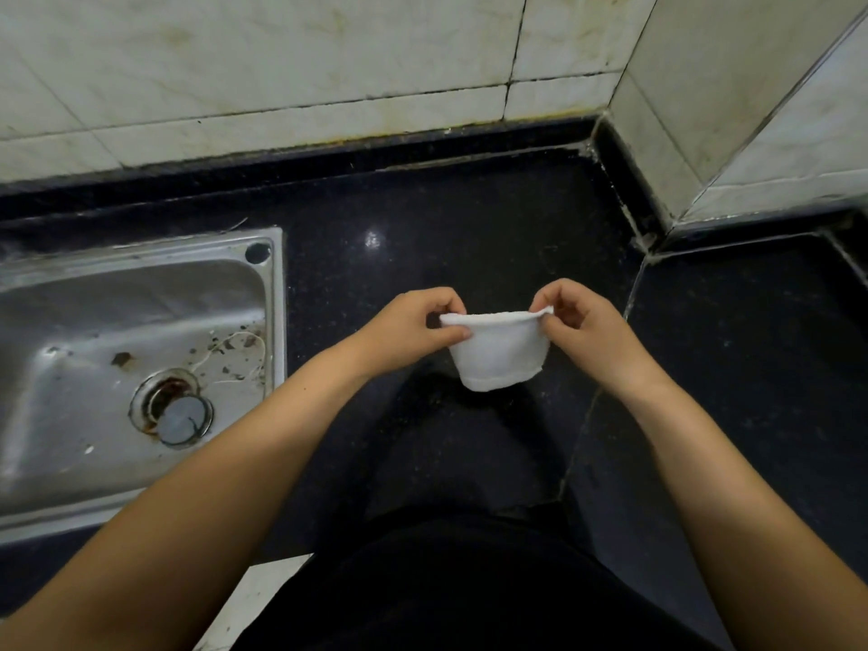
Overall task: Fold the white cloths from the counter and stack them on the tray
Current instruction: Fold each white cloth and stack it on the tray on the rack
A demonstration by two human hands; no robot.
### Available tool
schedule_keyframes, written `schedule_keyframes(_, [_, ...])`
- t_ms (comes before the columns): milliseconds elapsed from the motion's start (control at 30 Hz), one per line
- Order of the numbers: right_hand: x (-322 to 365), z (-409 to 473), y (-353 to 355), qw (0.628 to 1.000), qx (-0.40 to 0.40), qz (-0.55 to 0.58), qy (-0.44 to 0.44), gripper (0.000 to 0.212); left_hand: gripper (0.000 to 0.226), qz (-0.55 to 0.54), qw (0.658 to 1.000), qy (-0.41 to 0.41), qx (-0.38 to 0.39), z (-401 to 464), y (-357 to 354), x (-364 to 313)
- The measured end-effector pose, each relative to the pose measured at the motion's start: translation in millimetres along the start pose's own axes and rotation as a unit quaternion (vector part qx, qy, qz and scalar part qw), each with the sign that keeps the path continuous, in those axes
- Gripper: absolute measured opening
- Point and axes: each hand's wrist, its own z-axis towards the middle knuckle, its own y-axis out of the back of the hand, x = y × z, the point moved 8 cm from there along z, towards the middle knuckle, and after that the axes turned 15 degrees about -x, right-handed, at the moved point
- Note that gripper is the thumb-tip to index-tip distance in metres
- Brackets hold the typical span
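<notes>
A person stands at the black desk with both bare forearms stretched out over it. Between the hands hangs a small white cloth, lifted clear of the desk and well to the right of the steel sink. The left hand pinches the cloth's upper left corner, thumb and curled fingers closed on the hem. The right hand pinches the upper right corner the same way, fingers bent round the edge. The top hem runs nearly straight from one hand to the other, and the rest of the cloth droops below it in a rounded, doubled-looking flap. The sink is set into the desk; its drain shows rust, and bits of debris lie on the basin floor near it. Behind the sink, stained pale wall tiles rise from the desk's back edge.
</notes>
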Motion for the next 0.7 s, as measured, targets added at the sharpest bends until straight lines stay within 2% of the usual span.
schedule_keyframes(167, [-20.5,-4.3,-7.2,0.987,0.071,0.073,-0.123,0.019,0.006,-0.106,0.985,0.134,0.033,-10.4,-5.5,14.6])
schedule_keyframes(267, [-48.9,3.8,-22.8,0.984,0.066,0.011,-0.164,0.021,0.005,-0.105,0.968,0.224,0.036,-10.8,-18.6,40.6])
schedule_keyframes(333, [-70.9,10.8,-35.5,0.982,0.049,-0.060,-0.175,0.021,0.011,-0.053,0.965,0.256,0.014,-6.0,-28.3,59.6])
schedule_keyframes(433, [-95.2,18.3,-51.0,0.977,0.014,-0.133,-0.165,0.024,0.008,0.110,0.969,0.217,-0.030,3.3,-35.9,79.2])
schedule_keyframes(500, [-98.2,22.3,-51.7,0.976,-0.029,-0.173,-0.128,0.029,0.010,0.143,0.965,0.205,-0.082,4.8,-33.8,84.7])
schedule_keyframes(567, [-90.2,20.5,-47.8,0.974,-0.068,-0.204,-0.065,0.037,0.031,0.183,0.962,0.156,-0.128,1.3,-27.2,78.9])
schedule_keyframes(633, [-78.5,12.1,-48.9,0.965,-0.060,-0.253,0.018,0.046,0.052,0.247,0.961,0.047,-0.114,-6.6,-30.2,68.3])
schedule_keyframes(700, [-77.1,-8.4,-64.0,0.939,0.014,-0.328,0.101,0.052,0.065,0.315,0.947,-0.064,-0.019,-23.4,-49.1,67.3])
